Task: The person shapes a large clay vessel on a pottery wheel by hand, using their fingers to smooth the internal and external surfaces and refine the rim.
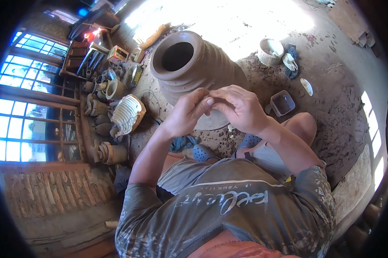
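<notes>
A large grey-brown clay pot [222, 64] with a ribbed wall and a thick round rim stands on the floor in front of me, its dark mouth turned up. My left hand [186, 112] and my right hand [241, 111] meet before its near side, fingertips drawn together. Both are closed in a pinch. Whatever lies between the fingers, if anything, is hidden or too small to name. Whether the hands touch the pot I cannot tell.
A rectangular plastic tub [283, 103] sits right of the pot, with a pale bucket [270, 52] and a light glove [290, 62] beyond. Clay crumbs litter the floor. Leftward are a ribbed pale piece [128, 114], several clay vessels and a stacked clay form [111, 153].
</notes>
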### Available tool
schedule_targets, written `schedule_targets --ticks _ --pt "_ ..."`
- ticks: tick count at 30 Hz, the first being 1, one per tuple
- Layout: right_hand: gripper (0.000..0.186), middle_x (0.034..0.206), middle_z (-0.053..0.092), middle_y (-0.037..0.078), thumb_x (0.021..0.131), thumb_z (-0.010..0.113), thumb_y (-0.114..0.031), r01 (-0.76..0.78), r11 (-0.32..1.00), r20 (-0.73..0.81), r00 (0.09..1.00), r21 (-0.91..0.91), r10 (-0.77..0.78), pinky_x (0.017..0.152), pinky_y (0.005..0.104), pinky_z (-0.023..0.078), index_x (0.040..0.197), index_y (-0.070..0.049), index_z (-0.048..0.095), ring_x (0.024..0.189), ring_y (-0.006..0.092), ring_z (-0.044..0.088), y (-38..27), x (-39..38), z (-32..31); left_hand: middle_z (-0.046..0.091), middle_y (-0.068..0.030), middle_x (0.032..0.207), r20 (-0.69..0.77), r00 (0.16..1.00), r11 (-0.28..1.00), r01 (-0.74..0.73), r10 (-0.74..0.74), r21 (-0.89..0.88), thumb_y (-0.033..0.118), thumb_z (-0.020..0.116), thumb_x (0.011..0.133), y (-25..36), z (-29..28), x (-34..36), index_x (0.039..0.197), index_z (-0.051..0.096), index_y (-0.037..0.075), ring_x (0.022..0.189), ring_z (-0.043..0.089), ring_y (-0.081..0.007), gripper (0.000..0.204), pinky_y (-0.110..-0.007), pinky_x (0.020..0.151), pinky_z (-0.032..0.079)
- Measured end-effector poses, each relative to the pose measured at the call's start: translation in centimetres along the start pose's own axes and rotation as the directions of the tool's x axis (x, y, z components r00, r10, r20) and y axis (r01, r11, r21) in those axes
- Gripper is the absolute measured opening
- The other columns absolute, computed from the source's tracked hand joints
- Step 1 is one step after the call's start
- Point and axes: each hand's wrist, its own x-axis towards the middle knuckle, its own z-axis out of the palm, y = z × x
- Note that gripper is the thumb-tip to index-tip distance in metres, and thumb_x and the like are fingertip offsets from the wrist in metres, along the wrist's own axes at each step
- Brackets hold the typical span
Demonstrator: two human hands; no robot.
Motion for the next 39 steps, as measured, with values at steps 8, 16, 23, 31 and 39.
schedule_targets --ticks 8,16,23,31,39 --pt "0.012 0.098 0.077 0.010 0.096 0.076 -0.006 -0.226 0.968 -0.260 0.934 0.108 0.247 0.077 0.0306 0.059 0.104 0.002 0.073 0.086 0.0161 0.073 1.3 2.5 0.9 0.064 -0.0135 0.102 -0.625 0.688 0.930 -0.286 0.367 0.231 0.023 0.048 0.113 -0.6 -3.0 2.8 0.123 0.059 -0.005 0.093 0.060 -0.0202 0.032 -0.033 0.087 0.049" --pt "0.021 0.097 0.078 0.009 0.098 0.075 -0.013 -0.382 0.852 -0.147 0.878 0.359 0.455 0.078 0.0284 0.059 0.113 0.002 0.074 0.089 0.0126 0.073 4.2 4.9 1.2 0.055 -0.0298 0.125 -0.751 0.557 0.863 0.116 0.354 0.492 0.025 0.066 0.102 -5.8 -7.4 8.0 0.127 0.051 -0.010 0.116 0.057 -0.0458 0.046 -0.052 0.101 0.046" --pt "0.013 0.096 0.076 0.013 0.093 0.078 -0.014 -0.092 0.977 0.047 0.994 -0.194 0.103 0.077 0.0338 0.057 0.099 -0.002 0.079 0.086 0.0251 0.073 2.8 9.1 -0.5 0.053 -0.0265 0.143 -0.641 0.722 0.890 0.078 0.260 0.449 0.030 0.072 0.098 -6.1 -9.9 7.5 0.142 0.052 -0.003 0.136 0.052 -0.0394 0.059 -0.045 0.115 0.042" --pt "0.008 0.091 0.074 0.011 0.085 0.077 -0.009 0.260 0.942 0.338 0.924 -0.211 -0.179 0.082 0.0410 0.054 0.092 -0.005 0.078 0.086 0.0297 0.066 1.6 13.6 2.5 0.060 -0.0335 0.125 -0.863 0.480 0.965 0.106 0.161 0.239 0.031 0.073 0.097 -6.3 -9.8 7.8 0.121 0.052 -0.012 0.124 0.058 -0.0455 0.054 -0.048 0.105 0.047" --pt "0.008 0.081 0.068 0.010 0.083 0.075 -0.014 0.210 0.955 0.430 0.897 -0.209 -0.103 0.084 0.0424 0.050 0.083 -0.007 0.077 0.089 0.0299 0.062 2.0 15.2 5.8 0.067 -0.0354 0.118 -0.879 0.473 0.998 0.013 -0.055 -0.056 0.025 0.071 0.098 -6.4 -8.5 8.8 0.126 0.047 -0.013 0.114 0.068 -0.0449 0.053 -0.047 0.099 0.054"
